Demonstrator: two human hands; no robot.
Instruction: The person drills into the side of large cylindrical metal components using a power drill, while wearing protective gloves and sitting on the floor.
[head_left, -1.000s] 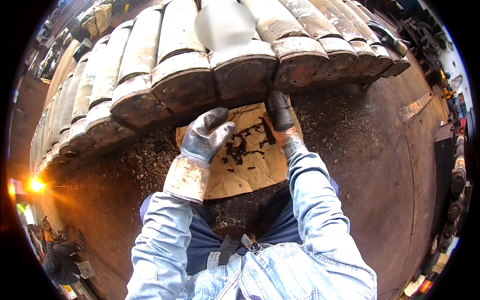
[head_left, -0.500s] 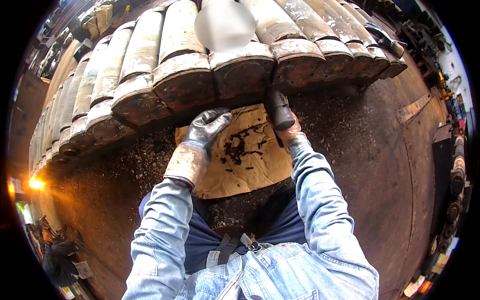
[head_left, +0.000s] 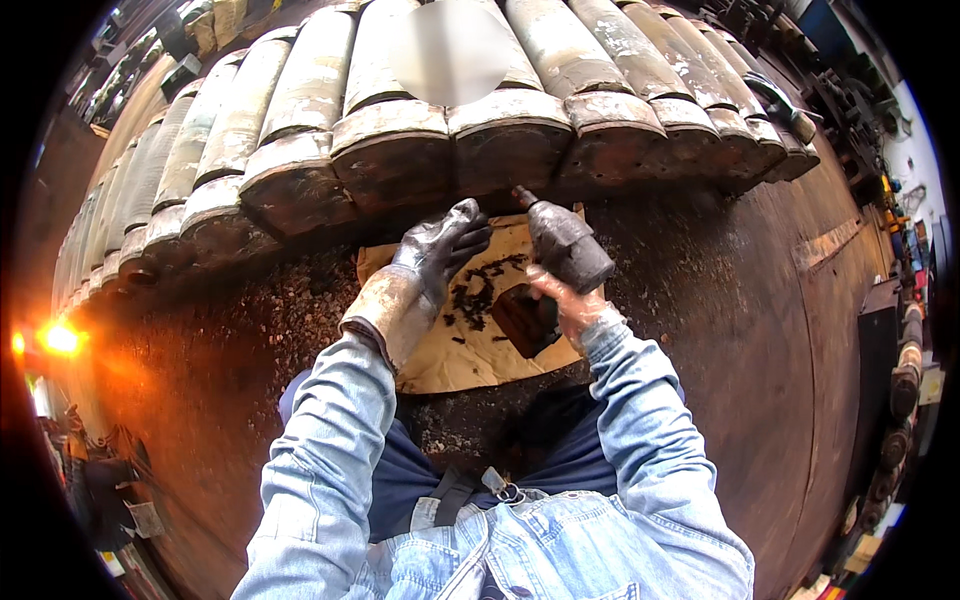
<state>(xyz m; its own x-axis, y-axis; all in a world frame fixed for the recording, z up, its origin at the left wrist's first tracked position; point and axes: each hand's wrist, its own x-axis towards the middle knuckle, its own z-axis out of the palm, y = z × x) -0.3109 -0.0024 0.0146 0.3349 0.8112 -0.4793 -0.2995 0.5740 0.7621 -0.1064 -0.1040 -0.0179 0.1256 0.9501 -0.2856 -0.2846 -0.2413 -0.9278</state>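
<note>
My right hand (head_left: 572, 302), its skin bare and reddish-brown, grips a dark cordless power driver (head_left: 570, 248) by the handle. The driver tilts, its nose pointing up and left toward the row's lower edge, apart from it. Its battery base hangs over the brown paper sheet (head_left: 440, 372). My left hand (head_left: 440, 248), in a worn dark glove with a pale cuff, is raised just left of the driver's nose. Its fingers are curled together; whatever they pinch, if anything, is too small to name. Short dark pieces (head_left: 474, 290) lie scattered on the sheet between my hands.
A long row of heavy, scuffed metal cylinders (head_left: 305, 80) with thick end blocks (head_left: 510, 150) arches across the far side. Debris (head_left: 300, 300) litters the brown metal floor (head_left: 740, 340). Dark parts (head_left: 900, 400) line the right edge. A bright orange light (head_left: 62, 338) glows at far left.
The driver has come back from the end blocks and now leans left, with its nose and battery base showing. My left hand has shifted right, nearer its nose. The view has shifted slightly.
</note>
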